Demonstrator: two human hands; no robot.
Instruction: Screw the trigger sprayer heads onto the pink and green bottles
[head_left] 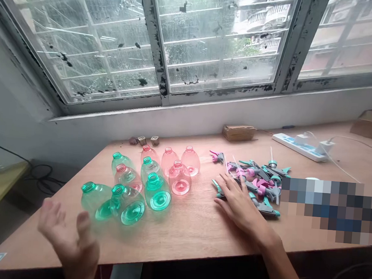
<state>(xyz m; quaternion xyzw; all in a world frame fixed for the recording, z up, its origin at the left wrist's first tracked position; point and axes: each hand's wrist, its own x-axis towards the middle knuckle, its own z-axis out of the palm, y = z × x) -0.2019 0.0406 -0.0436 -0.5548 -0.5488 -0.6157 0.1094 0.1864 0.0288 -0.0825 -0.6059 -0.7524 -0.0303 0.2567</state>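
My left hand (68,237) is raised over the table's front left, fingers apart and a little blurred, with nothing in it. Closest to it stands a green spray bottle body (95,201) without a top. Several more open-necked bottles, green and pink, are grouped around it, such as a green bottle (157,193) and a pink bottle (180,178). My right hand (236,199) lies with spread fingers over the left side of a pile of spray trigger heads (261,186) in grey, pink and teal. Whether its fingertips touch a trigger head is hidden.
Behind the pile are a brown cardboard box (239,133) and a white power strip (299,147) with plugs and cables. Small square objects (141,140) sit at the back left. A blurred patch (328,211) covers the right side. A window (213,38) rises behind the wooden table (188,236).
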